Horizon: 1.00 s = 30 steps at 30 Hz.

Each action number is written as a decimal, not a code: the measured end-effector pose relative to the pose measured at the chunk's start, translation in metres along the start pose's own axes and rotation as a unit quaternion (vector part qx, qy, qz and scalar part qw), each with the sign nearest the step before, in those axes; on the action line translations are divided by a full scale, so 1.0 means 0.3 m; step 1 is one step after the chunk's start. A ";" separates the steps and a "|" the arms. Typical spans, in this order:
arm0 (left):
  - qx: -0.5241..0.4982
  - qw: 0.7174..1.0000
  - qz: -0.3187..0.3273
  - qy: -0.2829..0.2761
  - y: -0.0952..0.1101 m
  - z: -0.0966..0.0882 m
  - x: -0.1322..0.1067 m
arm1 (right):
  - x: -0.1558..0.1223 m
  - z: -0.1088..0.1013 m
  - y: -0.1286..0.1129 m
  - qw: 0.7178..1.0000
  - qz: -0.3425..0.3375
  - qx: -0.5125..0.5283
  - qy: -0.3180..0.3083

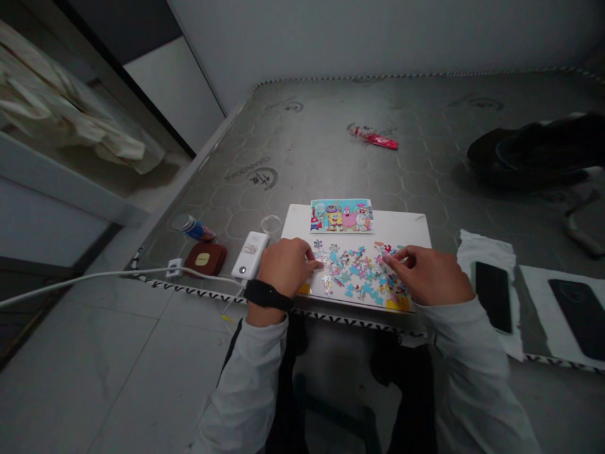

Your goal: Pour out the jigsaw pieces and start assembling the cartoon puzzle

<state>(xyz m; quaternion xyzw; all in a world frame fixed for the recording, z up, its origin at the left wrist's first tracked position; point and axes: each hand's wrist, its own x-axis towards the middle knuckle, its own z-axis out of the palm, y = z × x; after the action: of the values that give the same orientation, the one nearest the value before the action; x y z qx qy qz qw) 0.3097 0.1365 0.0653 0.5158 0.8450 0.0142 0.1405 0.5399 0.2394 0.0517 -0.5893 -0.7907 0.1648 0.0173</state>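
Left hand [288, 268]: lower centre, half-curled, hold indiscernible.
Right hand [429, 275]: lower right, near-pinched, hold indiscernible.
Small multicoloured jigsaw pieces [368, 290]: lower centre.

Looks like a room in a home, perhaps a bedroom, rather than a workshop or an office. Shows at the left an open, wardrobe-like cabinet [70, 183] with pale cloth [61, 107] bunched inside, next to a dark-and-white panel [170, 82]. Includes a broad grey surface [312, 164], printed with hexagons and edged in patterned trim [350, 320], much like a mattress set against a plain wall [378, 34]; cannot be identified for certain. Has large, pale floor tiles [118, 353] below. Holds everyday belongings too: a dark phone [493, 296], a white cable [142, 272], a small brown case [205, 258], a cartoon picture card [341, 217] and scattered jigsaw pieces [366, 291].
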 end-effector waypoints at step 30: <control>-0.044 0.999 -0.029 -0.008 0.012 0.026 0.006 | -0.036 0.075 -0.106 0.997 -0.077 0.008 -0.026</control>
<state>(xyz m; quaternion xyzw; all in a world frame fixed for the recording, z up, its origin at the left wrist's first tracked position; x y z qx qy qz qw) 0.3140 0.1387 0.0580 0.4843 0.8571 0.0431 0.1702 0.5089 0.2159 0.0412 -0.5217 -0.8329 0.1842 0.0140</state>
